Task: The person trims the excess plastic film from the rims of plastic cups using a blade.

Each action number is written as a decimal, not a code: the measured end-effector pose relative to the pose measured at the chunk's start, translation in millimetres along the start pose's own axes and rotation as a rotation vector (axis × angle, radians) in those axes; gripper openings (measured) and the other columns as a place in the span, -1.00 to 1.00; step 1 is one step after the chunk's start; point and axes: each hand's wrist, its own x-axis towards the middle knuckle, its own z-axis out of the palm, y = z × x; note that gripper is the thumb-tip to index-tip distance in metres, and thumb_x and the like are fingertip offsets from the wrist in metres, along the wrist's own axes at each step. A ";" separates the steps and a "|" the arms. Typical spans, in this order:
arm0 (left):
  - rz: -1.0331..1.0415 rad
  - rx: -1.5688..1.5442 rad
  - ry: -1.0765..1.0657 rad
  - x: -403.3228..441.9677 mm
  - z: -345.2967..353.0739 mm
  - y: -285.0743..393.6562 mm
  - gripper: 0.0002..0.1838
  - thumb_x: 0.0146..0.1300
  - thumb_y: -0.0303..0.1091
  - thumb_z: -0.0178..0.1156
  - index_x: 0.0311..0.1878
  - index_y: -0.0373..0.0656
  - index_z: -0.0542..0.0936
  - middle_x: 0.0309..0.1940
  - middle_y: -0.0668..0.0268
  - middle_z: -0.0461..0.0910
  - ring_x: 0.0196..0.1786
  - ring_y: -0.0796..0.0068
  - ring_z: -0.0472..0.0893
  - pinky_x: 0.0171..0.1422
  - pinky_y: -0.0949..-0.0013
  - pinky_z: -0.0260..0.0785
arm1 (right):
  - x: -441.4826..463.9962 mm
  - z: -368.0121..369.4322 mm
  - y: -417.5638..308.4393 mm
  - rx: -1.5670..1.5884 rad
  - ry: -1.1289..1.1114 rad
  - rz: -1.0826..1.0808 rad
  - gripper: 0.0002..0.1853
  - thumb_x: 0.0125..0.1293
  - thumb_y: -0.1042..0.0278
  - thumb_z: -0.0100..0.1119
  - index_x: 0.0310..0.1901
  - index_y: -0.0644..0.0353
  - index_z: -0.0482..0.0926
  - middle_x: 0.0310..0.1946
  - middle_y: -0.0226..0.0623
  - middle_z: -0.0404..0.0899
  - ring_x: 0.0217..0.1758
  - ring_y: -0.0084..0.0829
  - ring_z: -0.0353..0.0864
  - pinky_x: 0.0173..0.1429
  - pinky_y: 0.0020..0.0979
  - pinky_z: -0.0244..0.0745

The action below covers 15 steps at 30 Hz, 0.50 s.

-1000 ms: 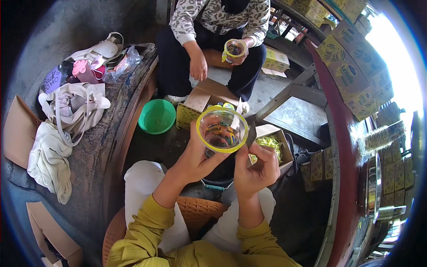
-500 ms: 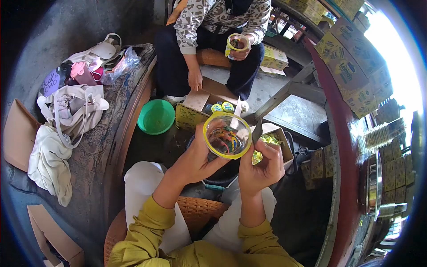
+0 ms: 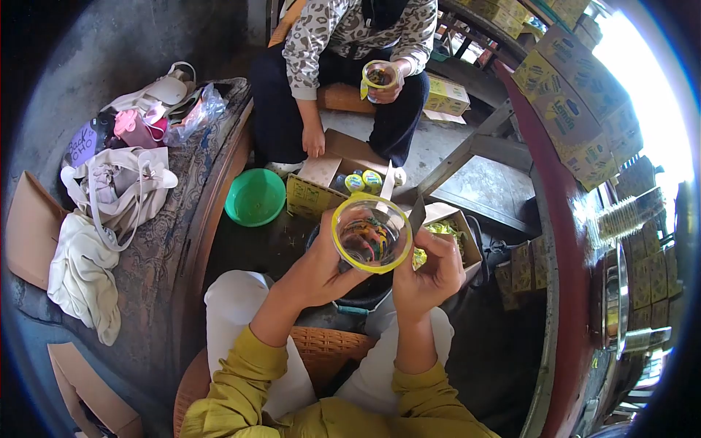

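My left hand (image 3: 314, 266) is wrapped around a clear plastic cup (image 3: 372, 235) with a yellow rim, its mouth tilted towards me. Printed colours show through the cup. Beside the rim, on the right, a knife (image 3: 417, 214) points upward with its dark blade close to the cup. Its handle is hidden in my right hand (image 3: 432, 276), which is closed in a pinch. Whether the blade touches the rim I cannot tell. Below the cup is a dark bucket (image 3: 358, 298) between my knees, mostly covered by my hands.
Opposite sits a person holding a similar cup (image 3: 381, 79). Between us stand a green basin (image 3: 255, 197), a carton with round-lidded cups (image 3: 363, 181) and a box of yellow scraps (image 3: 471, 255). Bags (image 3: 124, 182) lie on the left bench; stacked cartons (image 3: 577, 109) stand right.
The view has shifted slightly. The cup in my left hand sits a little lower and is turned slightly, and the knife stays beside its rim. The other person's cup appears slightly further left.
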 end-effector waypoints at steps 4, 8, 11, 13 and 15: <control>-0.014 -0.146 0.028 -1.5 1.4 -4.0 -0.26 0.10 -0.32 0.20 0.20 -0.32 -0.03 0.08 0.09 0.17 0.05 0.37 0.35 0.09 0.37 0.26 | -0.7 -0.7 0.4 0.102 0.003 0.069 -0.82 -0.13 0.65 0.26 -0.43 0.29 0.52 -0.61 -0.25 0.49 -0.58 -0.50 0.47 -0.51 -0.59 0.32; -0.028 -0.295 0.033 -1.3 1.9 -3.0 -0.25 0.11 -0.34 0.17 0.23 -0.29 -0.06 0.09 0.11 0.15 0.08 0.37 0.32 0.09 0.33 0.26 | 1.2 -3.8 -6.9 0.112 0.020 0.069 -0.82 -0.14 0.64 0.28 -0.43 0.29 0.51 -0.61 -0.25 0.49 -0.58 -0.51 0.48 -0.49 -0.59 0.33; 0.012 -0.253 0.024 0.8 -1.5 -4.0 -0.27 0.12 -0.37 0.16 0.24 -0.29 -0.05 0.11 0.12 0.14 0.13 0.35 0.29 0.13 0.31 0.22 | 1.1 -3.5 -10.5 0.071 -0.003 -0.010 -0.82 -0.13 0.65 0.27 -0.43 0.28 0.51 -0.61 -0.26 0.49 -0.59 -0.49 0.48 -0.48 -0.59 0.35; 0.040 -0.194 0.024 0.0 -1.9 -4.7 -0.29 0.12 -0.38 0.15 0.24 -0.29 -0.02 0.13 0.12 0.13 0.16 0.32 0.26 0.17 0.29 0.19 | -0.9 -2.8 -12.4 0.043 -0.004 -0.047 -0.82 -0.13 0.66 0.27 -0.44 0.28 0.51 -0.61 -0.26 0.50 -0.59 -0.48 0.49 -0.49 -0.58 0.36; 0.059 -0.140 0.028 1.2 -3.6 -5.0 -0.31 0.11 -0.40 0.14 0.24 -0.29 0.02 0.14 0.13 0.13 0.20 0.30 0.23 0.21 0.27 0.16 | 0.1 -0.4 -13.0 0.020 0.006 -0.066 -0.83 -0.12 0.66 0.26 -0.44 0.28 0.51 -0.61 -0.25 0.50 -0.59 -0.46 0.50 -0.50 -0.58 0.37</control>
